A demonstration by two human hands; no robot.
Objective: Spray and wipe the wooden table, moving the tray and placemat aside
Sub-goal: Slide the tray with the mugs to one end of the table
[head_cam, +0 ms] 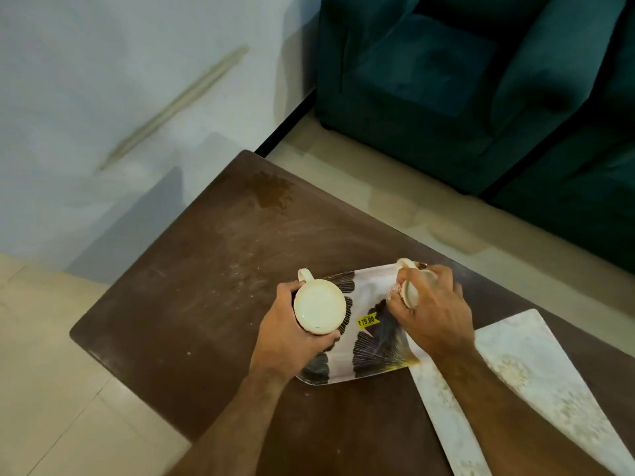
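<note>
Tray [372, 305], white with dark leaf prints and a yellow price sticker [367, 320], lies on the near right part of the brown wooden table [192, 293]. Just beside it on the right, the pale placemat [536, 379] lies on the table. The left hand [292, 333] grips an upturned cream mug [319, 310] over the tray's left end, fingers curled round its side. The right hand [434, 309] grasps a second mug [410, 286] at the tray's far right end. A wet stain [271, 192] marks the table's far corner. A teal sofa [481, 80] stands far right.
</note>
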